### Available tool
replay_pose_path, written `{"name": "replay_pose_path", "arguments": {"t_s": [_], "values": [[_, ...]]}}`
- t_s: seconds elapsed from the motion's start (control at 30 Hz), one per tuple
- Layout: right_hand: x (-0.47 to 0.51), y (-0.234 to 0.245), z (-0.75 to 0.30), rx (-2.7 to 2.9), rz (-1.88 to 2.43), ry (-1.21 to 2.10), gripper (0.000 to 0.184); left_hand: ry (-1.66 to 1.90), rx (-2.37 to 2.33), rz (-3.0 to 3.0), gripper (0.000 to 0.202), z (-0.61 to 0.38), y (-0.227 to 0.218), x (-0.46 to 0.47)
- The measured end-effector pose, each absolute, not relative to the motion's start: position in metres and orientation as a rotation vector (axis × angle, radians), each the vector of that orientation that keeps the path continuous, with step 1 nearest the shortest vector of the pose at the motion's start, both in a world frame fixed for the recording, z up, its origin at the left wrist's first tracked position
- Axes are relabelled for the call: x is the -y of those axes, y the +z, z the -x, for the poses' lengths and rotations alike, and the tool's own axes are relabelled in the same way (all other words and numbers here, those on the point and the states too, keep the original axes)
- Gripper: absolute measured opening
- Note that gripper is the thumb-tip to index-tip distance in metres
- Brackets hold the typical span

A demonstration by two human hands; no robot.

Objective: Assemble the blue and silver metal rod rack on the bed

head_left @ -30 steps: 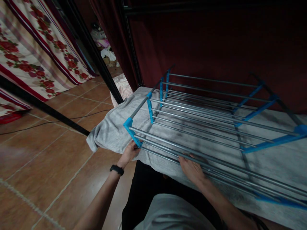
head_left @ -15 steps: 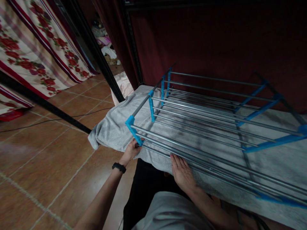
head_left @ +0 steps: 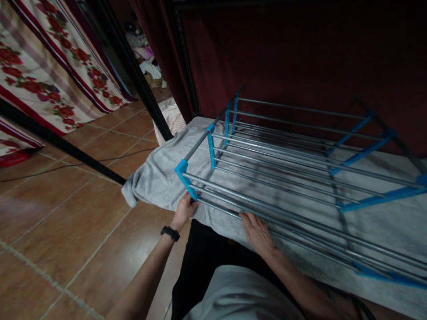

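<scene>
A rack of grey metal tubes (head_left: 283, 146) with blue plastic brackets lies across a grey blanket in front of me, its lengthwise tubes running left to right. My left hand (head_left: 184, 210), with a black band on its wrist, pinches the lower end of the front-left blue bracket (head_left: 187, 183), where the lowest front tube meets it. My right hand (head_left: 257, 232) has its fingers curled over that lowest front metal tube (head_left: 220, 209), further right. Its thumb is hidden. The right end of the rack's front runs out of view.
The grey blanket (head_left: 160, 173) covers the raised surface under the rack and hangs over its left end. A dark red panel (head_left: 283, 53) stands behind. Black posts (head_left: 140, 84), a floral curtain (head_left: 56, 66) and a cable (head_left: 100, 160) on the tiled floor (head_left: 50, 231) are at left.
My right hand has shifted slightly right, and its fingers now curl over the lowest front tube. My left hand stays at the bracket, its wrist a little further right. The rack has barely moved.
</scene>
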State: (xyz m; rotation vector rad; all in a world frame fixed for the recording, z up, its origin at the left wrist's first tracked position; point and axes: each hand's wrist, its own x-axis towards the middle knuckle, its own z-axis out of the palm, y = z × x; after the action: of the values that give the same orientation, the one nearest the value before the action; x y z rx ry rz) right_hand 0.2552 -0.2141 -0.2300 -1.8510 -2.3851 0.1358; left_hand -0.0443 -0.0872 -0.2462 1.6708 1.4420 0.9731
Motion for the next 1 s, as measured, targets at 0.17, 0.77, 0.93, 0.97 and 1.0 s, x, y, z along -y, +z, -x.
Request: {"name": "replay_pose_path", "arguments": {"t_s": [0.17, 0.77, 0.93, 0.97, 1.0], "values": [[0.212, -0.231, -0.256, 2.392, 1.864, 0.185, 0.042, 0.991, -1.429, -1.655, 0.02, 0.048, -0.257, 0.084], [0.211, -0.231, -0.255, 2.359, 1.834, 0.189, 0.038, 1.013, -1.434, -1.67, 0.02, 0.049, -0.26, 0.084], [0.212, -0.228, -0.254, 2.347, 1.863, 0.201, 0.039, 1.013, -1.452, -1.68, 0.018, 0.048, -0.258, 0.085], [0.211, -0.228, -0.254, 2.343, 1.861, 0.204, 0.039, 1.012, -1.455, -1.683, 0.017, 0.048, -0.257, 0.085], [0.211, -0.228, -0.254, 2.338, 1.859, 0.207, 0.039, 1.011, -1.458, -1.685, 0.017, 0.047, -0.256, 0.085]]}}
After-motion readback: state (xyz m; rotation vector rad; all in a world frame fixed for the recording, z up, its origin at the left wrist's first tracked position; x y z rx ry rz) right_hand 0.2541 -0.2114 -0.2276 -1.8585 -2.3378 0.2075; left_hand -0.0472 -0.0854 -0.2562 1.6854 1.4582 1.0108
